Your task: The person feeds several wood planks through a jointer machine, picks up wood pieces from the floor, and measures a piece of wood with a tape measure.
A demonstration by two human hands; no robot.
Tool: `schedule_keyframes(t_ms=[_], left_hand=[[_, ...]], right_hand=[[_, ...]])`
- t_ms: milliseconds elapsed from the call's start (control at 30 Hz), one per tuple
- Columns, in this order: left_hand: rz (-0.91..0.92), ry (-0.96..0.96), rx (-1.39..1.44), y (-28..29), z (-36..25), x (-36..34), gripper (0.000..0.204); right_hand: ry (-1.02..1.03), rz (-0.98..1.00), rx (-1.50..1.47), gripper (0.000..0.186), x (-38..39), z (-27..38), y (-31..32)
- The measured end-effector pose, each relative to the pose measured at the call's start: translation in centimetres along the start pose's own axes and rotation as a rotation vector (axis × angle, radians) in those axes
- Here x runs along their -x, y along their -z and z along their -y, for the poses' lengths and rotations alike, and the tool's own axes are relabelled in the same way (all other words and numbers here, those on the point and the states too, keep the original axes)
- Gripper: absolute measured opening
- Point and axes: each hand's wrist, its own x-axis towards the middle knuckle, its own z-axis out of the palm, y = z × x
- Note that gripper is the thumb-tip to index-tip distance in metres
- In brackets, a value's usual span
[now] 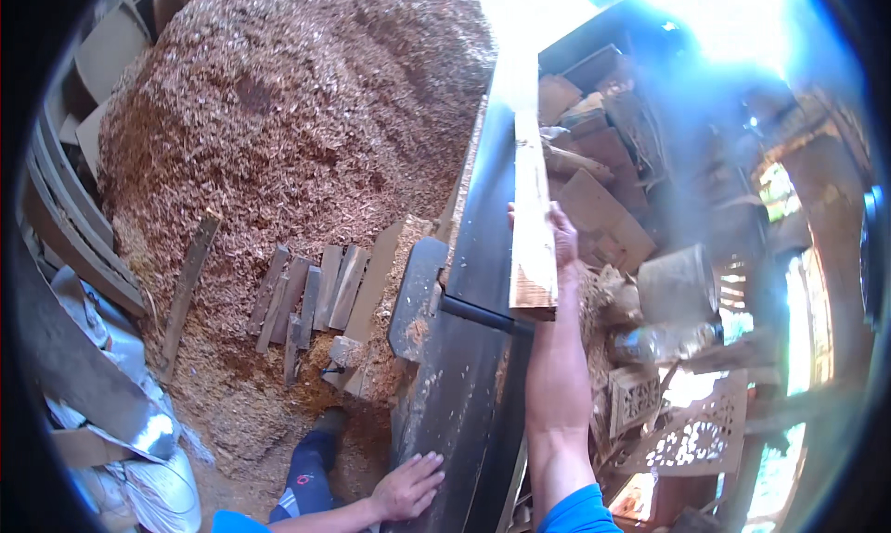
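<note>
A long, pale wooden board (532,255) runs away from me along the dark metal bed (476,208) of a machine in the middle of the view. My right hand (561,229) grips the board from its right side, with the fingertips showing at its left edge. Lower down, my left hand (411,487) lies with fingers extended on the near part of the dark bed, apart from the board. A notched dark plate (416,301) sticks out from the bed's left side. The far end of the board is lost in glare.
A big shavings heap (288,88) fills the upper left, with several short offcuts (302,301) at its foot. Curved planks (88,218) and white sacks (158,496) line the left. My leg (311,468) shows below. Wood scraps (603,208) and carved openwork panels (677,436) crowd the right.
</note>
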Motion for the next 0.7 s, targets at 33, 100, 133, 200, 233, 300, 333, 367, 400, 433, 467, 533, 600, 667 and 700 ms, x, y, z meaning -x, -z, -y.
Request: schedule_keyframes(t_ms=[33, 100, 133, 200, 233, 300, 333, 367, 400, 433, 467, 533, 600, 667, 700], left_hand=[[-0.071, 0.060, 0.096, -0.3, -0.1, 0.1, 0.034], [-0.126, 0.286, 0.395, -0.3, -0.1, -0.8, 0.038], [-0.111, 0.464, 0.602, 0.5, -1.0, -1.8, 0.044], [-0.195, 0.562, 1.378, 3.6, -4.8, -6.2, 0.064], [-0.090, 0.597, 1.571, 5.7, -7.6, -9.0, 0.074], [0.065, 0.489, 1.852, 8.5, -13.7, -13.4, 0.084], [0.076, 0.343, 1.890, 9.8, -15.4, -14.4, 0.084], [0.130, 0.260, 1.963, 10.4, -17.1, -15.3, 0.077], [0.174, 0.175, 2.018, 10.9, -18.4, -15.7, 0.070], [0.164, 0.177, 1.996, 11.8, -19.5, -15.7, 0.070], [0.098, 0.256, 1.999, 12.0, -20.6, -15.7, 0.063], [-0.011, 0.338, 2.029, 12.3, -23.5, -15.2, 0.047], [-0.029, 0.269, 2.062, 11.7, -22.8, -14.9, 0.048], [-0.057, 0.197, 2.095, 11.6, -22.7, -14.8, 0.049], [-0.083, 0.224, 2.092, 11.5, -22.5, -14.9, 0.049]], right_hand=[[-0.039, 0.033, -0.075, 0.064, 1.2, -0.8, -0.4], [-0.061, 0.025, -0.190, 0.062, 4.8, -2.8, -3.2], [-0.049, -0.006, -0.134, 0.061, 6.8, -3.7, -4.0], [0.026, -0.139, 0.103, 0.057, 10.8, -5.2, -7.1], [0.039, -0.123, 0.194, 0.056, 12.8, -5.5, -7.2], [0.023, -0.233, 0.268, 0.054, 17.8, -5.4, -10.5], [0.016, -0.206, 0.252, 0.053, 18.8, -6.4, -12.5], [0.019, -0.205, 0.260, 0.053, 20.7, -6.4, -14.2], [-0.007, -0.206, 0.279, 0.053, 21.8, -6.7, -15.4], [0.018, -0.218, 0.315, 0.058, 22.3, -7.5, -17.2], [0.010, -0.199, 0.300, 0.061, 23.2, -7.4, -17.6], [0.062, -0.152, 0.293, 0.069, 24.1, -7.7, -16.6], [0.095, -0.132, 0.285, 0.071, 24.9, -8.8, -17.3], [0.100, -0.110, 0.258, 0.073, 25.5, -9.6, -17.7], [0.082, -0.093, 0.241, 0.075, 25.5, -9.9, -17.8]])
